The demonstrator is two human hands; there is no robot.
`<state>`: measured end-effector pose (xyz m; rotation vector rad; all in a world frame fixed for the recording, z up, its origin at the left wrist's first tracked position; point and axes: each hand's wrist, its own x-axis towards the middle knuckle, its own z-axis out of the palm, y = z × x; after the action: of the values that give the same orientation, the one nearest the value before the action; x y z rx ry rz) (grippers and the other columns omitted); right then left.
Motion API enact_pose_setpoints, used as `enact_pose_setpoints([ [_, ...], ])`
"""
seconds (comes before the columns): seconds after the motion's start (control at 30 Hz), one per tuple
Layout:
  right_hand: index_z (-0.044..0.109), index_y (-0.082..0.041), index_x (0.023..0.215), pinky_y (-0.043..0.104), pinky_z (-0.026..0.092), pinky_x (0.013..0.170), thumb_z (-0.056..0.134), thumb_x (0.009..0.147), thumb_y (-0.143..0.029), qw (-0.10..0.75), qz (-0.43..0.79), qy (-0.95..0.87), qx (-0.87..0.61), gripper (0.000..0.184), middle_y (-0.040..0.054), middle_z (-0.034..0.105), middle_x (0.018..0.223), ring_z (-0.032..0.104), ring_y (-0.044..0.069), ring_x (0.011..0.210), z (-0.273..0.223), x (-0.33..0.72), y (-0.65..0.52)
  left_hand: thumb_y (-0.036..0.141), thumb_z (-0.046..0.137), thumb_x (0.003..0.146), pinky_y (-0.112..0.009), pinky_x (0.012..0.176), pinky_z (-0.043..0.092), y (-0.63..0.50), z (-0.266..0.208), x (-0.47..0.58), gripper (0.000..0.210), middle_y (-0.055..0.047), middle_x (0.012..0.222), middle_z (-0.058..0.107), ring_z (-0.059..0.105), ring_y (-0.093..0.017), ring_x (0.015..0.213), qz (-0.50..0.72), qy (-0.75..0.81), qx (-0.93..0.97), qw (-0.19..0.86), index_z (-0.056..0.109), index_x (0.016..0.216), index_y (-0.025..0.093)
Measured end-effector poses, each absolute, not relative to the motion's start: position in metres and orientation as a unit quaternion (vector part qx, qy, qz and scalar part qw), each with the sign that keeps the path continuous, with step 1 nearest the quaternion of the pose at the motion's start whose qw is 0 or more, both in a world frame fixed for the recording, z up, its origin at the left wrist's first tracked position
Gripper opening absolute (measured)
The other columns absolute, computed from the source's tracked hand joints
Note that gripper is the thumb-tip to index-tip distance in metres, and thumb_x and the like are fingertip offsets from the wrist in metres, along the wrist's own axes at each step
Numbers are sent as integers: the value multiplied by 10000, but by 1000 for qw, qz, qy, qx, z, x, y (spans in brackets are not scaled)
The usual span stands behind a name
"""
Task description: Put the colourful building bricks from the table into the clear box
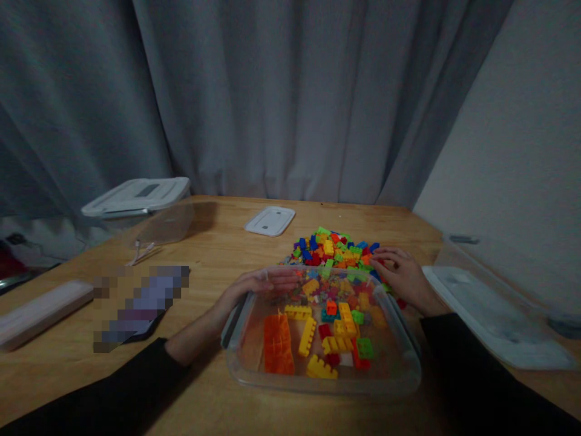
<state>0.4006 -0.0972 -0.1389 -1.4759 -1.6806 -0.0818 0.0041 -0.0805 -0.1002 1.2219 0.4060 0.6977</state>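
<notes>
In front of me stands a clear plastic bin (pixel 327 383) with several toy building bricks inside, among them a large orange piece (pixel 278 344) and yellow bricks (pixel 307 336). My left hand (pixel 265 281) lies along the bin's far left side, its fingers stretched out and together, holding nothing. Beyond the bin is a heap of many-coloured bricks (pixel 329 247). My right hand (pixel 399 272) is at the heap's right edge with its fingers curled and the fingertips drawn together beside an orange brick (pixel 366 259). Whatever is between those fingertips is too small to make out.
A lidded clear box (pixel 167 221) stands at the back left, and a white lid (pixel 270 221) lies behind the heap. To the left are a phone-like pixelated item (pixel 147 303) and a pale long case (pixel 48 312). Another clear bin (pixel 499 309) sits at right.
</notes>
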Motion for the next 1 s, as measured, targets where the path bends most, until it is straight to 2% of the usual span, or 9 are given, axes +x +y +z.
enact_pose_setpoints([
  [0.13,808,-259,922,501,541,981,749,849,-537,512,118,-594,-609,293,90,751,1205,688,301,1118,-126,395,-107,254,538,863,-572,1229,301,-80,-100,5,492,-134,1494,623,515,-374,1429,319,185,552,748,713,1314,170],
  [0.2,814,-275,950,485,527,1032,777,830,-546,539,198,-559,-599,299,68,750,1242,674,293,1174,-120,391,-112,246,531,870,-584,1235,283,-80,-101,5,493,-136,1503,613,509,-373,1435,318,191,549,750,706,1324,167],
  [0.3,818,-280,1002,473,466,1128,818,802,-537,562,289,-534,-561,325,53,745,1279,645,280,1240,-115,386,-117,215,512,881,-593,1247,256,-80,-100,4,485,-144,1511,604,505,-370,1440,317,193,546,751,704,1323,156],
  [0.43,822,-261,988,430,510,1080,871,749,-516,573,383,-509,-515,354,68,733,1308,666,266,1203,-111,378,-124,214,513,891,-594,1256,239,-80,-101,3,470,-163,1505,604,514,-372,1431,327,189,547,747,709,1311,135],
  [0.57,825,-264,916,369,559,992,886,742,-475,562,427,-507,-495,279,62,727,1313,670,249,1190,-107,370,-129,217,536,883,-616,1235,276,-79,-103,3,468,-144,1488,624,526,-370,1423,328,194,541,750,708,1315,168],
  [0.7,824,-254,905,373,558,987,862,779,-467,532,437,-536,-489,250,74,720,1321,660,258,1204,-105,367,-132,232,546,878,-620,1215,311,-79,-104,3,450,-122,1467,646,539,-373,1412,330,188,547,746,726,1289,201],
  [1.0,825,-249,863,419,546,1005,863,765,-489,507,449,-562,-474,262,89,699,1350,654,279,1216,-107,370,-134,210,531,898,-621,1222,292,-83,-102,3,467,-158,1500,609,525,-382,1421,330,201,529,755,695,1331,151],
])
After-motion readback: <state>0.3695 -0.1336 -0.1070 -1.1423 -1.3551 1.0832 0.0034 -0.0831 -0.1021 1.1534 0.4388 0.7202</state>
